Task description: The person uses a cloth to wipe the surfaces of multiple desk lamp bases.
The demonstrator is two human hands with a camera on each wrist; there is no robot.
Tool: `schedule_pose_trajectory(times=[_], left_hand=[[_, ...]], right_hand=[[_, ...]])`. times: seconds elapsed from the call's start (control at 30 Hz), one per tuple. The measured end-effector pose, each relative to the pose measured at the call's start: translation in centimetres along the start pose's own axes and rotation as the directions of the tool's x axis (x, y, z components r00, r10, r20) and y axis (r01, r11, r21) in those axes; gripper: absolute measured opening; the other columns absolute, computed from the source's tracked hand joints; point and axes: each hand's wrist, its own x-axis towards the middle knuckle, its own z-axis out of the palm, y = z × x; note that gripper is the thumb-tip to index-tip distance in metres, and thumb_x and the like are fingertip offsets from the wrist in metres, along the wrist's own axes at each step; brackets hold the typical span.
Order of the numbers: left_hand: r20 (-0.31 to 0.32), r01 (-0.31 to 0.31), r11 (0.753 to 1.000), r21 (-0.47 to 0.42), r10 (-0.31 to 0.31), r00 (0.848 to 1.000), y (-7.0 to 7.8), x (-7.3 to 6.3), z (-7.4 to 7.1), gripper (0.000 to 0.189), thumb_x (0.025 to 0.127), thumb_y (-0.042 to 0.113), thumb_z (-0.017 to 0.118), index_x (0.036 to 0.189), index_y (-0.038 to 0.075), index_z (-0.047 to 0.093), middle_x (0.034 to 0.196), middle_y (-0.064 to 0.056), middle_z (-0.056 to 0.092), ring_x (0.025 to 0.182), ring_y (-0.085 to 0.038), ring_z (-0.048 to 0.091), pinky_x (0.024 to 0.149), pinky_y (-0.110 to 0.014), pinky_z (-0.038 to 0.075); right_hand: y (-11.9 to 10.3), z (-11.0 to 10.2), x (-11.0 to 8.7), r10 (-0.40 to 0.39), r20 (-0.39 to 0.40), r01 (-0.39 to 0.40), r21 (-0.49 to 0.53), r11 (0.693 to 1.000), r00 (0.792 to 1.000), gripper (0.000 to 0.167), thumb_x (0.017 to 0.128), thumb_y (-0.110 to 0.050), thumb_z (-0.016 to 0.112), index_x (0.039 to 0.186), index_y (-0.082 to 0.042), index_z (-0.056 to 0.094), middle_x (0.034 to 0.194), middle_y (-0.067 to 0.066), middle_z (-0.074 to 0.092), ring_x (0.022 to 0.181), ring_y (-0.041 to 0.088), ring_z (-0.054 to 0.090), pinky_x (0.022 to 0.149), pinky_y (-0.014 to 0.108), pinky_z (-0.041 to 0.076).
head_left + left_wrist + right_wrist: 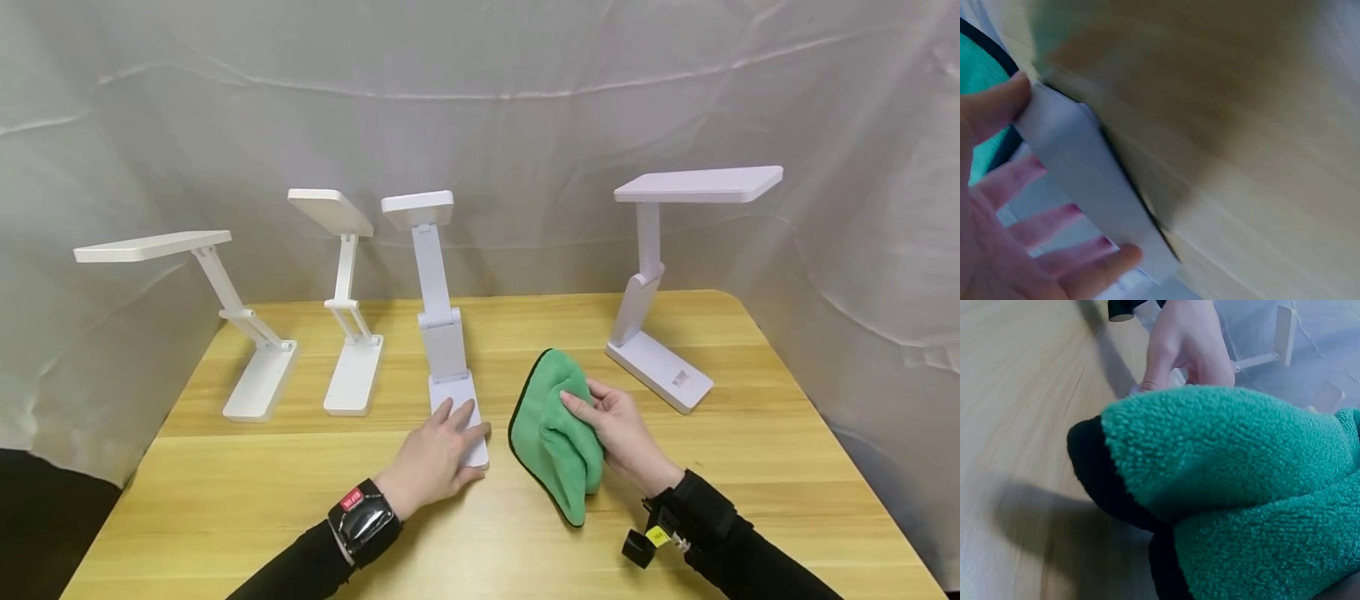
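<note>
1. Nearest, two dark sleeves (288, 567) reach in over the wooden table (225, 517). The left wrist wears a black strapped device (365, 523) with a red label; the right wears a black band (693, 507) with a small black box (639, 548) and a yellow tag (657, 536).
2. The left hand (431, 462) lies over the near part of the middle lamp's base, fingers spread on it and thumb at its near right corner.
3. The right hand (626, 429) pinches a green cloth (551, 433) between thumb and fingers. The cloth, edged in black, hangs in folds just right of the middle lamp's base, apart from it; I cannot tell whether its lower tip meets the table.
4. The middle lamp (444, 346), white, stands upright on the table, its base pointing toward the person and its arm rising to a small-looking head.
5. Farther right, beyond the right hand, stands another white lamp, the right lamp (639, 308), its flat head level and dark print on its base.
6. To the left stand a third lamp (355, 375), its head tilted, and the leftmost lamp (261, 379), its head reaching out leftward.
7. Behind everything hangs a creased, pale grey curtain (525, 142).
</note>
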Motion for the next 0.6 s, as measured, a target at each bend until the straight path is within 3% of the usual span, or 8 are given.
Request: schedule_pose_trajectory(times=[0.23,0.4,0.6], left_hand=[[0.047,-0.05,0.993,-0.111,0.055,0.997,-3.2,1.0,-0.1,0.062,0.088,0.043,0.074,0.139,0.011,0.059,0.155,-0.024,0.044,0.141,-0.05,0.043,0.12,-0.056,0.034],[0.039,-0.053,0.99,-0.129,0.058,0.998,-4.9,2.0,-0.2,0.061,0.087,0.04,0.076,0.139,0.013,0.06,0.155,-0.025,0.043,0.14,-0.054,0.041,0.115,-0.06,0.037],[0.05,-0.039,0.991,-0.125,0.046,0.998,-5.7,3.3,-0.3,0.06,0.089,0.041,0.075,0.141,0.014,0.059,0.157,-0.023,0.041,0.143,-0.052,0.039,0.115,-0.061,0.037]], right_hand=[[0.4,0.1,-0.1,-0.015,0.013,0.015,-0.014,1.0,1.0,0.058,0.1,-0.016,0.063,0.147,0.009,0.042,0.115,-0.006,0.076,0.1,0.008,0.073,0.086,0.025,0.06],[0.5,0.3,-0.1,-0.02,0.017,0.021,-0.043,0.999,1.0,0.056,0.1,-0.017,0.064,0.146,0.008,0.044,0.114,-0.004,0.076,0.099,0.008,0.073,0.085,0.026,0.061],[0.3,0.4,0.0,-0.032,-0.002,0.032,-0.06,0.998,0.999,0.054,0.099,-0.017,0.065,0.143,0.01,0.047,0.106,-0.008,0.078,0.095,0.008,0.074,0.082,0.025,0.061]])
